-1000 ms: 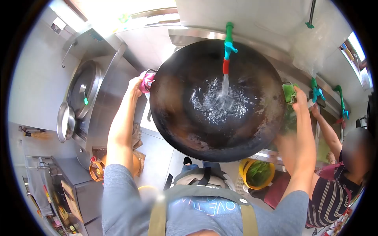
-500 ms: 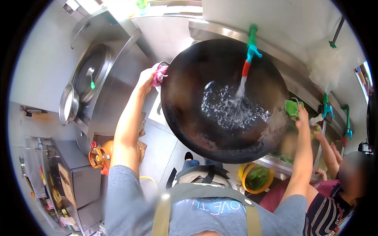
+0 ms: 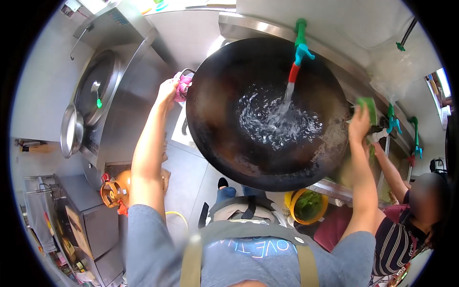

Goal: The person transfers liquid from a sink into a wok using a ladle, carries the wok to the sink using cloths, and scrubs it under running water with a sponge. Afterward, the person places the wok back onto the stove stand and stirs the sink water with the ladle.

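A big dark wok [image 3: 224, 158] takes up the middle of the view, with water [image 3: 277, 119] swirling in its bowl. The stream falls from a tap [image 3: 299, 52] with a green pipe, blue lever and red nozzle. At the wok's left ear handle [image 3: 188, 71], my left hand [image 3: 168, 91] is closed on a bunched pink cloth [image 3: 183, 87]. My right hand [image 3: 359, 125], slightly blurred, is beside the right rim and grips a green cloth [image 3: 368, 109]. Whether those fingers also touch the right handle is unclear.
A co-worker [image 3: 401, 225] sits at right, one arm reaching towards the sink edge. A yellow bucket [image 3: 325, 210] of green leaves stands below the wok. An orange gas cylinder [image 3: 114, 189], a metal bowl [image 3: 71, 131] and a steel stove [image 3: 136, 86] are at left. More taps [image 3: 393, 119] line the right wall.
My right hand and the green cloth have shifted up and turned beside the wok's right rim. The wok sits slightly higher and further left in view, as does the whole scene.
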The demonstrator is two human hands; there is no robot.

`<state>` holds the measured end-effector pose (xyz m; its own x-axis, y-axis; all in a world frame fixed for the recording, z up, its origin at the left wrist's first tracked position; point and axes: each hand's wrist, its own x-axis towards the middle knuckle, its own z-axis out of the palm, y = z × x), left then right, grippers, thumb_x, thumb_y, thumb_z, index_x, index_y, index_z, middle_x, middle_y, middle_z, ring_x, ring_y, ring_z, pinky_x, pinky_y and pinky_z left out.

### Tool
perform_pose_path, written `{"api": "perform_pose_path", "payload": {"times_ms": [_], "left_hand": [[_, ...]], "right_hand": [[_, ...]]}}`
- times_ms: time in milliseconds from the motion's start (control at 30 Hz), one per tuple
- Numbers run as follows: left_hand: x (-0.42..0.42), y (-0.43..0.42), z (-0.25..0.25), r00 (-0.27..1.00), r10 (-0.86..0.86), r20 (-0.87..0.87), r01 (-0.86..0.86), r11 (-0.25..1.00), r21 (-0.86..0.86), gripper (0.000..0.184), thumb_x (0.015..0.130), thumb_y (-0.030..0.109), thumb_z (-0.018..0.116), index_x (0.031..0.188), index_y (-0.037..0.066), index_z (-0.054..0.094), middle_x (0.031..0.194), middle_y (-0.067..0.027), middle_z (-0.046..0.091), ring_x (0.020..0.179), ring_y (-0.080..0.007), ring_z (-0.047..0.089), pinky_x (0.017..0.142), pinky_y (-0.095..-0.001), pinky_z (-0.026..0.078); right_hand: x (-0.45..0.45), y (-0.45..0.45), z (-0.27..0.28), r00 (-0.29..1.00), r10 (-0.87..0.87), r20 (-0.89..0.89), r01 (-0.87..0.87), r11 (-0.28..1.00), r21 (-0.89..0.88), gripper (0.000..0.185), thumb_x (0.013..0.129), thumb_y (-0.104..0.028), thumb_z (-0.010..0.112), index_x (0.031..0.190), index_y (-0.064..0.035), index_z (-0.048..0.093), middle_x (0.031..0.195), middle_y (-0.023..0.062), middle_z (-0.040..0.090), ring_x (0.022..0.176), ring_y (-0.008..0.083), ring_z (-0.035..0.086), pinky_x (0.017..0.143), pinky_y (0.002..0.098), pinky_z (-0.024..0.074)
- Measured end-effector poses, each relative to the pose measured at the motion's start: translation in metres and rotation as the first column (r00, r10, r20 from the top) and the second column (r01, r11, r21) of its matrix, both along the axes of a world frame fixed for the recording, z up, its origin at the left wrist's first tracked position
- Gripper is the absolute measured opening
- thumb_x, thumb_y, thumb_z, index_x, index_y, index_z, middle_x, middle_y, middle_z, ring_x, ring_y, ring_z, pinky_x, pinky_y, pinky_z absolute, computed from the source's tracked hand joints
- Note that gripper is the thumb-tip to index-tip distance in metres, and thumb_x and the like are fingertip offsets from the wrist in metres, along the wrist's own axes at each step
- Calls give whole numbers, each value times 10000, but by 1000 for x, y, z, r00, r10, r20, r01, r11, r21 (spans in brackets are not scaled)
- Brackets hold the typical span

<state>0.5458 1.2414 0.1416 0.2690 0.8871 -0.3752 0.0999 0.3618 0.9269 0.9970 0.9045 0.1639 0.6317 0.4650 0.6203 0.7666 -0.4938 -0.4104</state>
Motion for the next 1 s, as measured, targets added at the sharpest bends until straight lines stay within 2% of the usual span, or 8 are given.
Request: {"api": "perform_pose_path", "payload": {"times_ms": [200, 233, 267, 400, 533, 667, 767, 1000], "left_hand": [[-12, 17, -15, 997, -60, -43, 61, 998, 28, 187, 843, 137, 447, 917, -8, 540, 806, -86, 581, 696, -141, 554, 634, -289, 455], [-15, 20, -20, 998, -58, -37, 60, 998, 30, 189, 828, 135, 468, 931, -7, 540, 817, -81, 575, 710, -138, 543, 642, -287, 447], [-17, 24, -28, 998, -64, -18, 65, 997, 52, 197, 826, 138, 478, 938, -14, 536, 813, -72, 572, 710, -133, 536, 656, -275, 439], [-13, 7, -4, 998, -62, -5, 63, 998, 21, 211, 839, 144, 470, 962, -18, 526, 811, -59, 567, 718, -115, 525, 675, -262, 429], [-8, 1, 10, 996, -86, 12, 86, 996, -12, 210, 856, 140, 446, 978, -17, 513, 803, -52, 562, 698, -101, 518, 654, -256, 427], [-9, 4, 5, 997, -72, 2, 72, 997, -38, 202, 861, 143, 444, 975, -8, 516, 810, -48, 561, 699, -90, 512, 660, -244, 419], [-11, 6, -7, 999, -40, -10, 40, 999, -17, 197, 855, 143, 455, 959, -10, 525, 806, -43, 561, 698, -95, 512, 671, -243, 417], [-13, 11, -5, 998, -61, -26, 60, 998, -36, 200, 852, 153, 464, 946, -10, 534, 835, -53, 572, 718, -108, 527, 700, -252, 420]], "right_hand": [[-122, 47, -76, 580, 573, -579, -722, 691, -40, 151, 750, -116, 425, 785, 8, 503, 722, 167, 519, 670, 322, 491, 615, 401, 385], [-142, 45, -121, 589, 753, -293, -807, 568, -164, 160, 724, -154, 436, 741, 0, 475, 738, 174, 485, 682, 314, 455, 622, 412, 354], [-166, 47, -109, 438, 596, -673, -894, 205, -399, 289, 774, -203, 419, 959, 9, 484, 1007, 224, 471, 947, 339, 446, 800, 418, 347], [-197, 86, -151, 369, 601, -709, -876, -30, -481, 554, 866, -261, 338, 1314, -16, 124, 1371, 176, 113, 1272, 296, 122, 1034, 368, 131], [-152, 196, -181, 567, 795, -214, -601, 223, -767, 499, 838, -223, 399, 1309, -233, 235, 1363, 10, 232, 1222, 255, 265, 975, 441, 231], [-83, 218, -198, 922, 372, -110, -316, 557, -768, 530, 813, -228, 412, 1308, -168, 233, 1374, 45, 205, 1256, 269, 188, 986, 439, 206], [-70, 134, -179, 958, 133, -255, -283, 286, -915, 558, 757, -120, 428, 1286, -77, 256, 1389, 89, 103, 1242, 356, 156, 986, 429, 228], [-236, 109, -152, 425, 687, -590, -897, 235, -374, 505, 793, -116, 420, 1275, -72, 276, 1312, 156, 281, 1168, 390, 290, 971, 464, 232]]}}
